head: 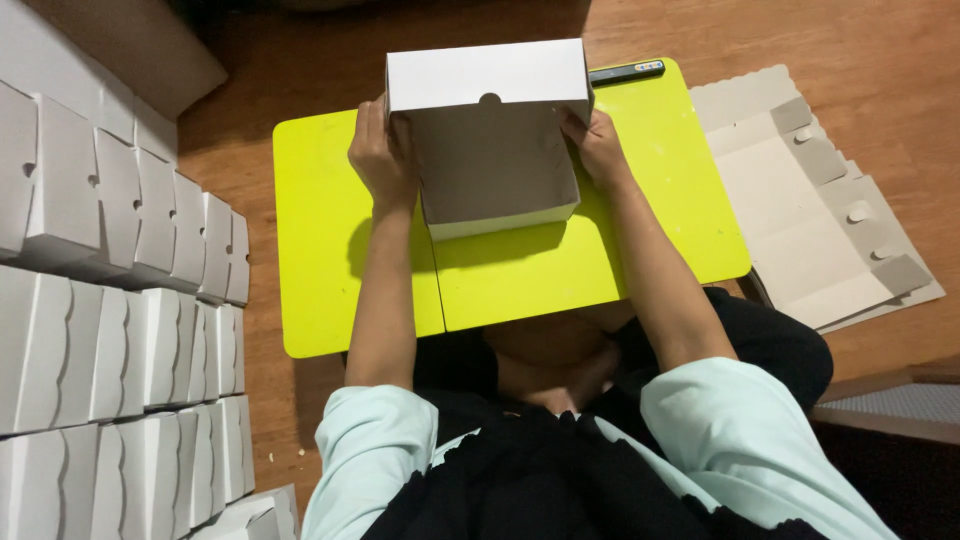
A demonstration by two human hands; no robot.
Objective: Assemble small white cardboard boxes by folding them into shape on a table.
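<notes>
A white cardboard box (490,150) with its lid flap up stands on a bright yellow-green lap table (320,260). My left hand (382,155) grips the box's left side wall. My right hand (598,145) grips its right side wall, fingers curled around the edge. The box's open inside faces me and looks empty. Its lid has a small half-round notch in the front edge.
Rows of folded white boxes (120,300) are stacked along the left. A pile of flat unfolded box blanks (810,200) lies on the wooden floor at the right. A black pen (625,72) rests at the table's far edge.
</notes>
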